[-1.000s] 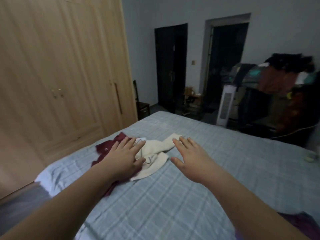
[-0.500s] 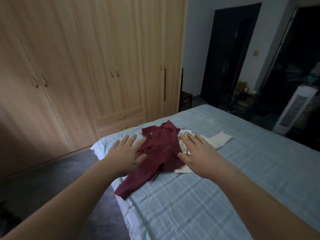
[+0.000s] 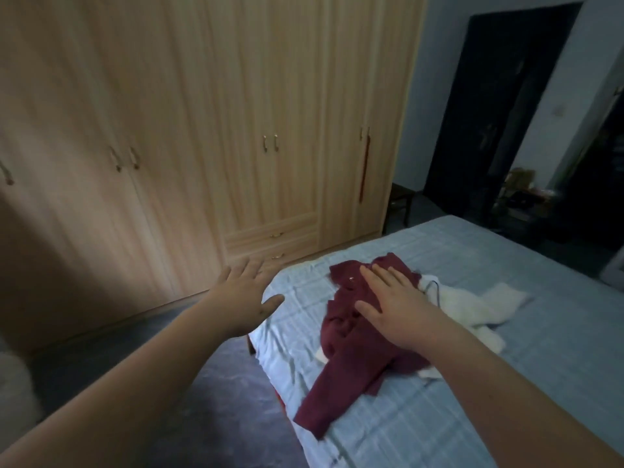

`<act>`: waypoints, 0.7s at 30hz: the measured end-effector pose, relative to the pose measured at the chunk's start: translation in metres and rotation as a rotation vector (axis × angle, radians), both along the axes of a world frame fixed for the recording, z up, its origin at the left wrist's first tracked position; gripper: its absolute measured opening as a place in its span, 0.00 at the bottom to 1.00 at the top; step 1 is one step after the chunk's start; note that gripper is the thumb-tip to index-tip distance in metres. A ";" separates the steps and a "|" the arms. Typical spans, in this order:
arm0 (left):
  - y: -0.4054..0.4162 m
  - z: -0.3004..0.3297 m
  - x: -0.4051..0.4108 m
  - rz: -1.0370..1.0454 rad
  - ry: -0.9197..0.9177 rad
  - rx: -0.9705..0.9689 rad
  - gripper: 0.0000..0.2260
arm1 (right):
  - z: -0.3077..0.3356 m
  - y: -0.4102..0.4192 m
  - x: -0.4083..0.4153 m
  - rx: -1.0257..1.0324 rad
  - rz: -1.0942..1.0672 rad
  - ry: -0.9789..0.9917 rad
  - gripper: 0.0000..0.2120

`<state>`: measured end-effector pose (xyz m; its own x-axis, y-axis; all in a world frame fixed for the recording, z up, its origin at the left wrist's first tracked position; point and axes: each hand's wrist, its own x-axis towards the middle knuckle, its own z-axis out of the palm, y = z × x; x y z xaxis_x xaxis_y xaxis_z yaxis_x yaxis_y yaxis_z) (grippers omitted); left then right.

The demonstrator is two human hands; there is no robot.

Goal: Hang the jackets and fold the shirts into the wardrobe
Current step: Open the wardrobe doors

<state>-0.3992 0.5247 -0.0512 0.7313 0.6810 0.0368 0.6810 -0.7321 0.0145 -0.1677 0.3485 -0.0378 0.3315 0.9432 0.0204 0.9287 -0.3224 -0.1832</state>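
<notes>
A: Right hand (image 3: 393, 307) spread flat over the red shirt (image 3: 354, 336) on the bed (image 3: 472, 400) — pinning it for folding, probably?

B: Likely. Left hand (image 3: 241, 300) wide, empty, reaching beyond the bed edge toward the shut wardrobe (image 3: 202, 130).

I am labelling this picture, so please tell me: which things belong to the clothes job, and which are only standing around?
Job: dark red garment, white garment, wardrobe, bed, left hand, right hand.

Standing around: dark doorway, stool, fluffy white thing.
</notes>
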 end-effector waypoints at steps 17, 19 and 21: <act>0.311 0.012 -0.188 0.517 0.036 0.047 0.30 | -0.020 0.475 -0.137 0.058 0.583 -0.022 0.45; 0.350 0.022 -0.199 0.552 0.033 0.059 0.30 | -0.002 0.530 -0.153 0.116 0.646 -0.014 0.41; 0.385 0.032 -0.208 0.566 0.035 0.086 0.29 | 0.014 0.576 -0.170 0.158 0.715 -0.038 0.36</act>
<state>-0.6069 0.9099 -0.0193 0.2549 0.9626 0.0922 0.9664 -0.2503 -0.0588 -0.3382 0.9249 -0.0240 -0.3678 0.9137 0.1730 0.9088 0.3926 -0.1413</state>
